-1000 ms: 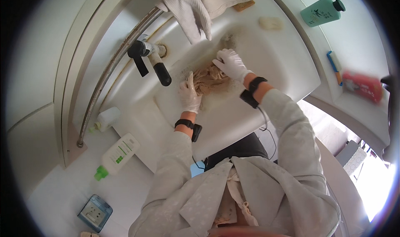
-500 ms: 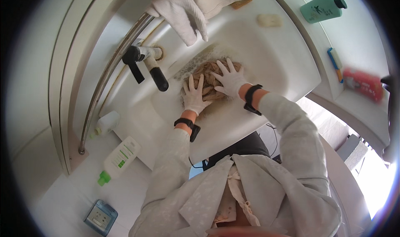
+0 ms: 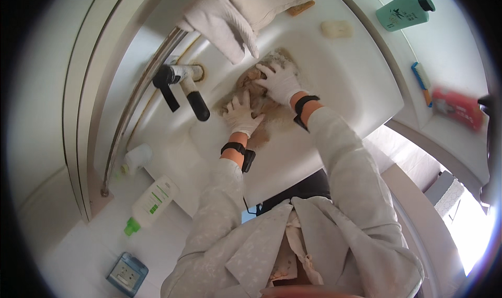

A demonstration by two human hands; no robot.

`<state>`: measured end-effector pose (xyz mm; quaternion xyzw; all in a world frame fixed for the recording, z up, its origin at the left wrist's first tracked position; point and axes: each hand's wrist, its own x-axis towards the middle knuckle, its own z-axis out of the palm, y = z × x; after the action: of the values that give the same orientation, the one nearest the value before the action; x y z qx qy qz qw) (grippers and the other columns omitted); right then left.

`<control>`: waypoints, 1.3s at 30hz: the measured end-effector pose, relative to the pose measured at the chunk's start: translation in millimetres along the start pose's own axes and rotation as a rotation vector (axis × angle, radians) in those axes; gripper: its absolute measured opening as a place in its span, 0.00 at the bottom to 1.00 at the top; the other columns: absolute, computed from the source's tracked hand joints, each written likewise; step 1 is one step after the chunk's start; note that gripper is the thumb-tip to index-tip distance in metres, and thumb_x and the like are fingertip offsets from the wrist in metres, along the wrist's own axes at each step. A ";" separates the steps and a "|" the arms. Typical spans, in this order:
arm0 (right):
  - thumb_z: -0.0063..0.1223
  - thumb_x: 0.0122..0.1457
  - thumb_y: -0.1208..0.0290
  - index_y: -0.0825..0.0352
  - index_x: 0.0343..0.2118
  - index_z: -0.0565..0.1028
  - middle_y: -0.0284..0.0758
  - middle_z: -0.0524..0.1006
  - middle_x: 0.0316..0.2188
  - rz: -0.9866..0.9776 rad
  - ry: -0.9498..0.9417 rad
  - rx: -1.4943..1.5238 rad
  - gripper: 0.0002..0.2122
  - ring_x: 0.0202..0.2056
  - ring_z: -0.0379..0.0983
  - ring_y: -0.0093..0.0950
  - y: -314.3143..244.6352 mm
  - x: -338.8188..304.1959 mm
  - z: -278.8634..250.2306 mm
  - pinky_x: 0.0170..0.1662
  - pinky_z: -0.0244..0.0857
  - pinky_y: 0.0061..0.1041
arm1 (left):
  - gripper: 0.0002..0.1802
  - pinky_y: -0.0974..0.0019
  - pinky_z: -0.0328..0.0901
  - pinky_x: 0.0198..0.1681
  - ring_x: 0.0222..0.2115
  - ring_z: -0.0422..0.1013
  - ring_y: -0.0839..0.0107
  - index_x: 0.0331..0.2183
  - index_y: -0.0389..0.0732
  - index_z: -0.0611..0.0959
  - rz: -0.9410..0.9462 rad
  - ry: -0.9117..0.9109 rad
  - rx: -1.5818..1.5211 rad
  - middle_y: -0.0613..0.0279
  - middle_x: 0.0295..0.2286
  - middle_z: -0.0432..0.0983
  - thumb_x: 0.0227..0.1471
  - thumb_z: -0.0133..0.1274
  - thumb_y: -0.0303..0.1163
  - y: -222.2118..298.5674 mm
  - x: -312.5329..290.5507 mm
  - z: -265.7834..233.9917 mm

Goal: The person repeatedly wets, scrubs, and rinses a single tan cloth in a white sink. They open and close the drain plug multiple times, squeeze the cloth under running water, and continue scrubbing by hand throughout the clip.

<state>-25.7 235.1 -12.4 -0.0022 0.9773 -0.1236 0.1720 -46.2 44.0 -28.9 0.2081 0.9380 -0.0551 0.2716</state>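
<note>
Right of the white-gloved right hand (image 3: pixel 281 82), the white ceramic basin (image 3: pixel 342 88) offers a broad way in, with a pale rounded soap bar (image 3: pixel 337 29) toward the far edge. A gap also opens between the forearms. The black-tipped metal faucet (image 3: pixel 197 105) juts in from the left; draped grey-beige fabric (image 3: pixel 222 28) obstructs the far-left end.

White sink (image 3: pixel 361 88), brown cloth (image 3: pixel 252 80) inside, pale soap bar (image 3: pixel 337 29)
</note>
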 end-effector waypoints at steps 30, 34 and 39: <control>0.51 0.56 0.59 0.51 0.51 0.72 0.40 0.69 0.55 0.432 0.058 0.412 0.18 0.54 0.66 0.43 -32.9 30.5 -9.0 0.49 0.65 0.49 | 0.48 0.43 0.53 0.59 0.59 0.52 0.46 0.58 0.50 0.63 -0.037 -0.093 -0.100 0.49 0.58 0.53 0.38 0.65 0.54 -4.1 -30.8 33.0; 0.54 0.54 0.60 0.39 0.50 0.72 0.34 0.54 0.65 0.321 -0.102 0.354 0.19 0.64 0.46 0.50 -56.5 -23.2 3.4 0.60 0.45 0.67 | 0.58 0.41 0.50 0.61 0.62 0.46 0.43 0.62 0.56 0.58 -0.115 -0.013 -0.345 0.49 0.61 0.48 0.31 0.67 0.56 -1.1 -30.2 36.7; 0.55 0.53 0.59 0.45 0.38 0.79 0.30 0.70 0.48 -0.064 -0.182 0.288 0.09 0.57 0.59 0.43 -92.1 -61.5 20.4 0.48 0.68 0.46 | 0.61 0.44 0.48 0.63 0.65 0.37 0.44 0.65 0.58 0.52 -0.096 -0.296 -0.215 0.52 0.64 0.38 0.33 0.67 0.56 -10.9 -12.0 54.0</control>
<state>35.5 143.8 12.0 -0.0200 0.9293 -0.2670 0.2544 -15.3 18.1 -68.3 0.1224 0.8972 0.0026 0.4244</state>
